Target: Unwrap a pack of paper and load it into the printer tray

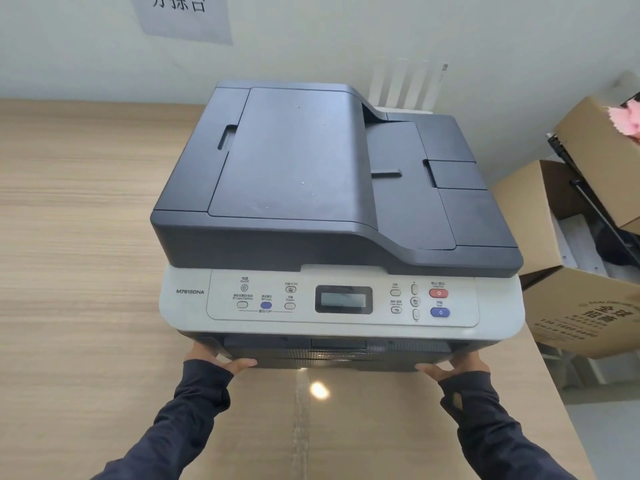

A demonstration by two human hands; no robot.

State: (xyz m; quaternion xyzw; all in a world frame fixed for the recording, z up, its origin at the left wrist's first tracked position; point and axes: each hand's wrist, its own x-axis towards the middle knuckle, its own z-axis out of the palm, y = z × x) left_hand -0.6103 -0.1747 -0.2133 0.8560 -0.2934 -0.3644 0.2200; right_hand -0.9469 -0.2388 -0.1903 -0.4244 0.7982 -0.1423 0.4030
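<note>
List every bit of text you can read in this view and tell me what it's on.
"M7615DNA": printer front panel, left side.
"分拣台", top cut off: paper sign on the wall.
"全在招商", uncertain, with a phone number too blurred to read: cardboard box at right.
Control panel button labels: too small to read.
Display: blank.

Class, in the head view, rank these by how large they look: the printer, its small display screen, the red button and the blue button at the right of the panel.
1. Printer, by far the largest.
2. Display screen.
3. Red button and blue button: they look about alike, so I would not rank them.
</note>
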